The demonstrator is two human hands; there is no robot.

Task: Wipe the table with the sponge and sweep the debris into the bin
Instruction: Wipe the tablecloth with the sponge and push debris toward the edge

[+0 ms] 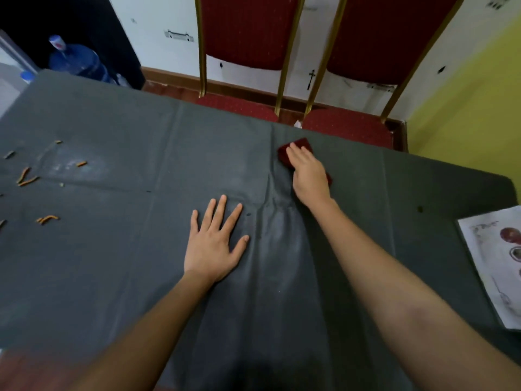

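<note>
Pressed flat under the person's right hand [308, 173], the dark red sponge [298, 149] sits on the table [112, 263] toward one o'clock, close to the far edge. Fingers lie spread over the top of it and the palm bears down; whether the thumb curls round its side I cannot tell. One corner of the sponge pokes out beyond the fingertips, another sliver shows by the wrist.

Left hand [215, 244] rests open, palm down, fingers splayed on the grey cloth near the middle of the table, holding nothing. The cloth bunches into creases between the two hands.

Over at nine o'clock lies the debris [28, 176]: short orange strips and a few darker scraps, scattered well apart from both hands, with a pale dusty smear just beside them. No bin is in sight.

At three o'clock a printed sheet [496, 266] lies at the table's right edge. Two red chairs [248, 32] with gold frames stand at twelve o'clock behind the table, and a blue water bottle [77, 62] sits at eleven o'clock.
</note>
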